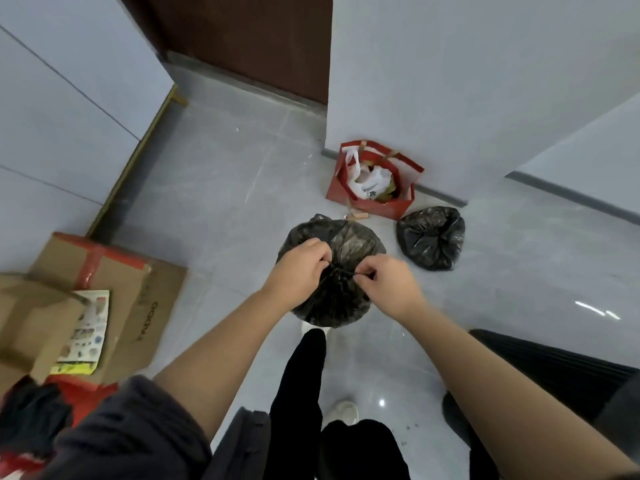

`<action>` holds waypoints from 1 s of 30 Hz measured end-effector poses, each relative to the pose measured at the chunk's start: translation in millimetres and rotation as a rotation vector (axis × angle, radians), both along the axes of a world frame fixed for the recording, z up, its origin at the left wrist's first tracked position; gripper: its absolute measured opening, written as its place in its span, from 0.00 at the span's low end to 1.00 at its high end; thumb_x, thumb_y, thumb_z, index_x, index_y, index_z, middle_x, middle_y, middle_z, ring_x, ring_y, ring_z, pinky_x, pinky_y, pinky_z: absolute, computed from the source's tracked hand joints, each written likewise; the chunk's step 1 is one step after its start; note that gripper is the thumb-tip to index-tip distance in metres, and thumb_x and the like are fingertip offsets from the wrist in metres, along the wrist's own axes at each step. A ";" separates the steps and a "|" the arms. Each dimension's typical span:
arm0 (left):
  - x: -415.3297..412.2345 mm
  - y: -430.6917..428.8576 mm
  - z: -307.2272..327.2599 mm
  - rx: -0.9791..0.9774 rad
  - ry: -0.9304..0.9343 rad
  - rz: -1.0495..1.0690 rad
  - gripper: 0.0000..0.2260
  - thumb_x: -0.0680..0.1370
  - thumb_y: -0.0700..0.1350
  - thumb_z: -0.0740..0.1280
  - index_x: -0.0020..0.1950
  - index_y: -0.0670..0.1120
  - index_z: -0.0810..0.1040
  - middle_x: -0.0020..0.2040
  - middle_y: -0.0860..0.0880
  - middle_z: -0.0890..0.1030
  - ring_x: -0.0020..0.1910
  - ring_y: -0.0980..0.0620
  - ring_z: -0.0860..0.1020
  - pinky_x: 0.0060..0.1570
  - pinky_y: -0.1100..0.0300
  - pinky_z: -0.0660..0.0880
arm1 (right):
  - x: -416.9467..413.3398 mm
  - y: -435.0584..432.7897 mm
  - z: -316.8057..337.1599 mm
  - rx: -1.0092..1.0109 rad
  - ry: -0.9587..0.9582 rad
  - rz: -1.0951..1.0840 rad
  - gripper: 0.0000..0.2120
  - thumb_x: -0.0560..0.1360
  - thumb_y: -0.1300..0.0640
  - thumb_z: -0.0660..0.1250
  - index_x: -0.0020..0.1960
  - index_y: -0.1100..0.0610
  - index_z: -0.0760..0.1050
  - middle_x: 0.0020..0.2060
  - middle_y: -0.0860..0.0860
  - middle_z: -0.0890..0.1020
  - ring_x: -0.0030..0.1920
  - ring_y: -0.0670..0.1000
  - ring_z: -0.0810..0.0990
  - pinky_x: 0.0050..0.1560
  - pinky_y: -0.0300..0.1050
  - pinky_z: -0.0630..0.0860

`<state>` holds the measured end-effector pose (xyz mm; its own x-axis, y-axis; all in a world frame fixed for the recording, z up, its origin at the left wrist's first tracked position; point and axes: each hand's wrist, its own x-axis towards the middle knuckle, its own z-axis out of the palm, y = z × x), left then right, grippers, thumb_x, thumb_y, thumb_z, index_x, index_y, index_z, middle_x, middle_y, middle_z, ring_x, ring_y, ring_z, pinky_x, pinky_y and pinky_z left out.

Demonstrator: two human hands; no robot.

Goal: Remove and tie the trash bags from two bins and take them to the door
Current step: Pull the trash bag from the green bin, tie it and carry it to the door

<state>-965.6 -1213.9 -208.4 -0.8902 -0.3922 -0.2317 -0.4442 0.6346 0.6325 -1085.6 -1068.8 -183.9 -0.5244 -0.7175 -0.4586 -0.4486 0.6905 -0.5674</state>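
Observation:
A full black trash bag [349, 244] stands on the grey tiled floor just in front of my feet. My left hand [298, 268] and my right hand [388, 278] both pinch the gathered plastic at its neck, pulling it apart to either side at a small knot. A second black trash bag [431, 237] sits closed and bunched at the top, on the floor to the right near the wall corner. The dark brown door [249, 39] is at the far end of the passage.
A red paper gift bag [374, 178] holding white plastic bags leans on the wall corner behind the trash bags. Cardboard boxes [114, 299] with leaflets lie at the left. A dark ribbed object [554, 368] sits at the right. White walls flank the passage.

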 end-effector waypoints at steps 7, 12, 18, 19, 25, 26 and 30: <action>-109.9 -30.6 -114.1 0.040 -0.074 -0.082 0.03 0.77 0.39 0.62 0.44 0.46 0.73 0.43 0.52 0.74 0.40 0.51 0.74 0.42 0.52 0.73 | -94.0 -23.8 -119.0 0.039 -0.053 -0.141 0.03 0.74 0.59 0.68 0.45 0.56 0.80 0.42 0.50 0.79 0.42 0.49 0.76 0.42 0.39 0.68; -167.8 -34.1 -216.2 0.023 -0.140 -0.138 0.04 0.78 0.39 0.61 0.44 0.46 0.72 0.44 0.53 0.72 0.41 0.52 0.72 0.41 0.57 0.69 | -142.6 -25.7 -219.3 0.072 -0.088 -0.190 0.03 0.74 0.59 0.68 0.43 0.56 0.80 0.41 0.51 0.81 0.43 0.50 0.77 0.45 0.43 0.73; -226.6 -21.7 -338.3 -0.046 -0.220 -0.235 0.05 0.79 0.40 0.60 0.44 0.47 0.71 0.45 0.50 0.73 0.39 0.50 0.72 0.37 0.56 0.67 | -187.8 -11.5 -340.4 0.126 -0.174 -0.281 0.05 0.74 0.58 0.68 0.39 0.52 0.78 0.35 0.47 0.80 0.39 0.49 0.78 0.41 0.42 0.74; -234.6 -19.6 -353.5 -0.063 -0.226 -0.239 0.05 0.79 0.40 0.59 0.44 0.47 0.71 0.45 0.50 0.73 0.39 0.50 0.72 0.36 0.56 0.67 | -195.2 -9.7 -356.3 0.120 -0.184 -0.304 0.06 0.74 0.58 0.68 0.39 0.51 0.77 0.34 0.46 0.79 0.39 0.48 0.78 0.41 0.42 0.74; -286.1 -7.6 -416.0 -0.152 -0.199 -0.309 0.05 0.78 0.37 0.59 0.45 0.46 0.70 0.45 0.49 0.70 0.39 0.48 0.70 0.35 0.56 0.60 | -227.9 1.7 -433.2 0.039 -0.303 -0.569 0.06 0.74 0.57 0.69 0.38 0.54 0.79 0.33 0.46 0.79 0.36 0.46 0.76 0.36 0.37 0.69; -294.4 -5.8 -426.2 -0.161 -0.196 -0.320 0.05 0.78 0.36 0.60 0.45 0.45 0.69 0.45 0.49 0.70 0.39 0.48 0.70 0.35 0.55 0.60 | -230.6 4.0 -445.4 0.023 -0.345 -0.620 0.06 0.74 0.57 0.69 0.38 0.54 0.78 0.31 0.47 0.78 0.34 0.46 0.76 0.36 0.38 0.70; -318.1 7.2 -469.1 -0.147 -0.242 -0.379 0.06 0.77 0.34 0.60 0.48 0.45 0.71 0.48 0.47 0.71 0.44 0.45 0.73 0.36 0.54 0.64 | -234.7 14.4 -490.3 -0.013 -0.554 -0.856 0.06 0.75 0.58 0.69 0.39 0.56 0.78 0.30 0.49 0.76 0.34 0.49 0.74 0.43 0.45 0.74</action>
<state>-1283.7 -1206.8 -677.6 -0.9041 -0.0944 -0.4168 -0.2877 0.8556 0.4303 -1320.3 -1054.4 -674.2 -0.5804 -0.2075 -0.7874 0.5207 0.6488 -0.5549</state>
